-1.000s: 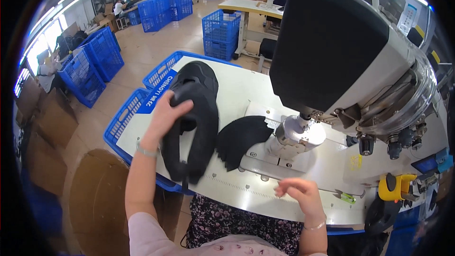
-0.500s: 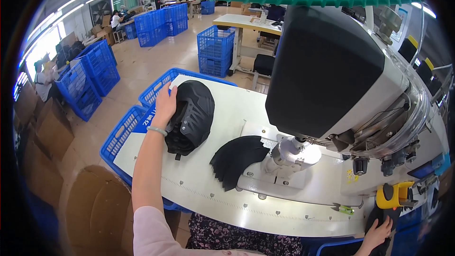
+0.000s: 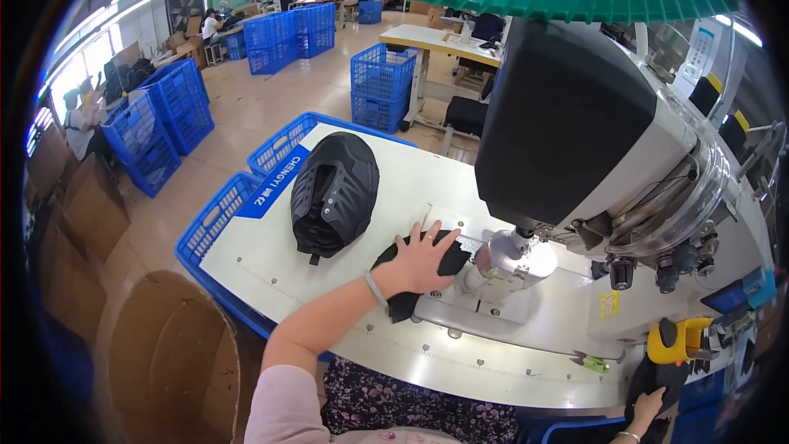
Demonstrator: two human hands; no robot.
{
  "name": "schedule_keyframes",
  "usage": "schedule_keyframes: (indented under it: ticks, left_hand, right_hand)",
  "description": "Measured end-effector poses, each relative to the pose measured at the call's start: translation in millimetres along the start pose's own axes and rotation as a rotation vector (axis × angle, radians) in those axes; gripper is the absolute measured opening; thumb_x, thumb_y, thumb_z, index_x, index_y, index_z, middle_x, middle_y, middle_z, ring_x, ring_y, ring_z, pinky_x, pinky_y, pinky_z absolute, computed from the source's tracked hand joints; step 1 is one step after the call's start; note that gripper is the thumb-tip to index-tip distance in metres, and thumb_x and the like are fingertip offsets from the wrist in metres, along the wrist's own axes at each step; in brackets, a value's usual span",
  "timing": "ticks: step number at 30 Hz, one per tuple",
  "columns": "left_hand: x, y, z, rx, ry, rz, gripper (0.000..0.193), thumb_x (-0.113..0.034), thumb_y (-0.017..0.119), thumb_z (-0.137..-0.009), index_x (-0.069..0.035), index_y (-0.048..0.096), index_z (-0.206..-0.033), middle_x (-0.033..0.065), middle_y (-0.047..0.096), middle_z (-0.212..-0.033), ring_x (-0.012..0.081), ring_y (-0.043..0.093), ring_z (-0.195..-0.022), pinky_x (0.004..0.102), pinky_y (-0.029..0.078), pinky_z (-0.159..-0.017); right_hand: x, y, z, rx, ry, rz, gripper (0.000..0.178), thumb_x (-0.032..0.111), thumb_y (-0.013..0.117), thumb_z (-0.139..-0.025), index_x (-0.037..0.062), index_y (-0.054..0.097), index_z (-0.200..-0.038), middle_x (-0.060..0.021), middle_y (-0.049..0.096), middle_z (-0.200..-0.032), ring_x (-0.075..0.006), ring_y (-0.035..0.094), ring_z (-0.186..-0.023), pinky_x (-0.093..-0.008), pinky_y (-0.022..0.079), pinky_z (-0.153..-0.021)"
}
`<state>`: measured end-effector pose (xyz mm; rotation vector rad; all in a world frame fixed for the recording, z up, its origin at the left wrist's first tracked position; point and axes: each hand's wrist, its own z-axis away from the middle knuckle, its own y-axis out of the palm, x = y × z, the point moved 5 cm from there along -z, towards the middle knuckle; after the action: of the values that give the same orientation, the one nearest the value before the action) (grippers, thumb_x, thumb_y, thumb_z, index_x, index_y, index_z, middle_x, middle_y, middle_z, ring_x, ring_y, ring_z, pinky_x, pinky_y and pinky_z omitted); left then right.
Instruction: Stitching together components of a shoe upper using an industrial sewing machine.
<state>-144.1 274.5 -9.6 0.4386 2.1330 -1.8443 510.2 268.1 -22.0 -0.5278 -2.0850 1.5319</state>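
My left hand [image 3: 423,263] lies with fingers spread on a fanned stack of black fabric pieces [image 3: 403,306], beside the sewing machine's lit post [image 3: 516,261]. To its left on the white table stands a bundle of black shoe uppers [image 3: 349,189], nested together, with lace holes showing; no hand touches it. At the lower right, past the table's edge, my right hand [image 3: 648,405] is closed on a dark black piece [image 3: 657,378]. Some of its fingers are hidden behind that piece.
The machine's large black head [image 3: 567,123] overhangs the right of the table. Green-handled thread snips [image 3: 593,363] lie near the front edge, and a yellow holder [image 3: 678,339] stands at the right. Blue baskets [image 3: 215,226] adjoin the table's left side; a cardboard box [image 3: 168,345] stands below.
My left hand has left the shoe uppers and moved right onto the fanned black pieces. My right hand, spread on the dark piece before, has closed and shifted slightly down.
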Motion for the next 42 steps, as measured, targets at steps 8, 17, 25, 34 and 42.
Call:
schedule_keyframes:
  ticks: [8, 17, 25, 34, 42]
  left_hand:
    - [-4.0, 19.1, 7.7, -0.19, -0.039, -0.14, 0.076, -0.032, 0.062, -0.085, -0.026, 0.024, -0.15, 0.0216, 0.025, -0.151, 0.0553, 0.024, -0.133, 0.076, 0.025, -0.096]
    - [-18.7, 16.0, 1.5, -0.245, 0.044, -0.148, 0.069, -0.032, 0.062, -0.085, -0.018, 0.033, -0.146, 0.02, 0.028, -0.15, 0.0478, 0.027, -0.135, 0.0728, 0.025, -0.099]
    - [79.2, -118.3, -8.9, -0.826, -0.19, -0.349, 0.062, -0.024, 0.071, -0.075, -0.008, 0.05, -0.13, 0.0158, 0.049, -0.133, 0.0306, 0.042, -0.127, 0.0523, 0.032, -0.102]
    - [164.2, -149.5, -3.3, -0.495, -0.716, -0.047, 0.109, -0.052, 0.083, -0.063, -0.007, 0.028, -0.146, 0.0229, 0.035, -0.143, 0.0395, 0.036, -0.132, 0.055, 0.034, -0.105]
    - [69.3, -179.6, 60.1, -0.734, -0.49, -0.215, 0.099, -0.038, 0.087, -0.062, -0.003, 0.034, -0.138, 0.0239, 0.043, -0.128, 0.0395, 0.045, -0.12, 0.0452, 0.044, -0.097]
  right_hand:
    - [20.9, -49.1, 33.0, -0.158, -0.089, 0.207, 0.039, 0.0, 0.06, -0.084, -0.0041, 0.057, -0.123, -0.0246, 0.064, -0.103, -0.0389, 0.063, -0.095, -0.0453, 0.052, -0.08]
    - [71.0, -185.7, 131.2, -0.158, -0.19, 0.314, 0.031, 0.025, 0.066, -0.084, 0.0216, 0.069, -0.115, -0.0177, 0.067, -0.11, -0.0356, 0.068, -0.086, -0.046, 0.053, -0.073]
    - [162.0, -189.1, 182.9, 0.074, -0.932, -0.457, 0.022, 0.009, 0.059, -0.087, 0.0122, 0.071, -0.105, -0.0217, 0.067, -0.085, -0.0383, 0.066, -0.077, -0.0427, 0.053, -0.068]
    - [261.3, -86.9, 170.7, 0.105, -1.037, -0.474, 0.029, 0.011, 0.069, -0.083, 0.0004, 0.066, -0.11, -0.022, 0.064, -0.116, -0.0392, 0.062, -0.102, -0.0423, 0.05, -0.086]
    - [283.6, -118.6, 216.5, 0.03, -1.172, -0.716, 0.026, 0.008, 0.069, -0.081, 0.0009, 0.067, -0.106, -0.0164, 0.066, -0.113, -0.0322, 0.065, -0.099, -0.0386, 0.052, -0.087]
